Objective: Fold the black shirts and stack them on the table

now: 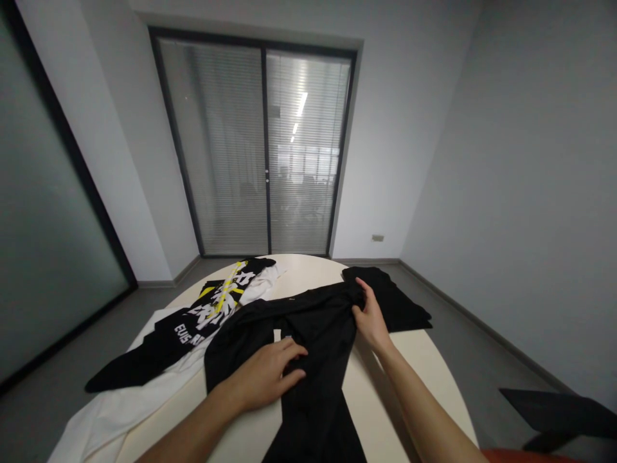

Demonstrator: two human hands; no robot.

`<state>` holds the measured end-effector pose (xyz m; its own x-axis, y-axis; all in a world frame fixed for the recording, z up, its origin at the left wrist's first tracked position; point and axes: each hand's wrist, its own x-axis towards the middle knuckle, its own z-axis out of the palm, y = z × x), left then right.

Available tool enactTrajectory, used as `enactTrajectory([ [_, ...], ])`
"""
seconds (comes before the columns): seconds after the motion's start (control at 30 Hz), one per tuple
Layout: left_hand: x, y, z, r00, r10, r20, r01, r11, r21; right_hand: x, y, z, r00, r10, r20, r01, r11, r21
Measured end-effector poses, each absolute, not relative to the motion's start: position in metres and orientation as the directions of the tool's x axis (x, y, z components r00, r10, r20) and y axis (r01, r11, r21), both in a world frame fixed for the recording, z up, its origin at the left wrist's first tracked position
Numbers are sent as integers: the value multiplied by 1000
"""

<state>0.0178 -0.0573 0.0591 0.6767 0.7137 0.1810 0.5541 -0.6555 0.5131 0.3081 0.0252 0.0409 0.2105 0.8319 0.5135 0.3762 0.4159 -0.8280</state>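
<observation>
While the right hand (373, 319) has its thumb and fingers clamped on a bunched far corner of the black garment (322, 328), the left hand (270, 374) lies palm down over its middle, thumb and fingers apart and loosely curved; whether those fingertips press on the cloth, I cannot tell. The garment is spread across the near part of the round table (429, 379), between a printed black shirt (166, 337) with white cloth (120, 406) on the left and a folded black cloth (393, 302) just beyond the right hand.
</observation>
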Motion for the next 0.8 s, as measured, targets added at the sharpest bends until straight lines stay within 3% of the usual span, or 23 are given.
enactTrajectory([
  [0.13, 9, -50, 54, 630, 743, 225, 620, -656, 430, 310, 22, 46, 235, 823, 517, 382, 410, -828],
  [0.23, 4, -46, 52, 677, 708, 202, 602, -690, 401, 310, 16, 45, 128, 887, 444, 446, 348, -824],
  [0.37, 3, -43, 46, 713, 673, 197, 562, -716, 413, 310, 11, 34, -57, 932, 358, 613, 316, -725],
  [0.53, 5, -38, 41, 672, 706, 224, 536, -673, 510, 308, 8, 24, -152, 952, 267, 657, 299, -692],
  [0.63, 3, -35, 41, 650, 733, 201, 555, -639, 533, 308, 10, 25, -169, 931, 322, 642, 352, -681],
  [0.8, -3, -31, 49, 659, 732, 173, 578, -640, 507, 315, 19, 35, 17, 851, 525, 608, 408, -681],
])
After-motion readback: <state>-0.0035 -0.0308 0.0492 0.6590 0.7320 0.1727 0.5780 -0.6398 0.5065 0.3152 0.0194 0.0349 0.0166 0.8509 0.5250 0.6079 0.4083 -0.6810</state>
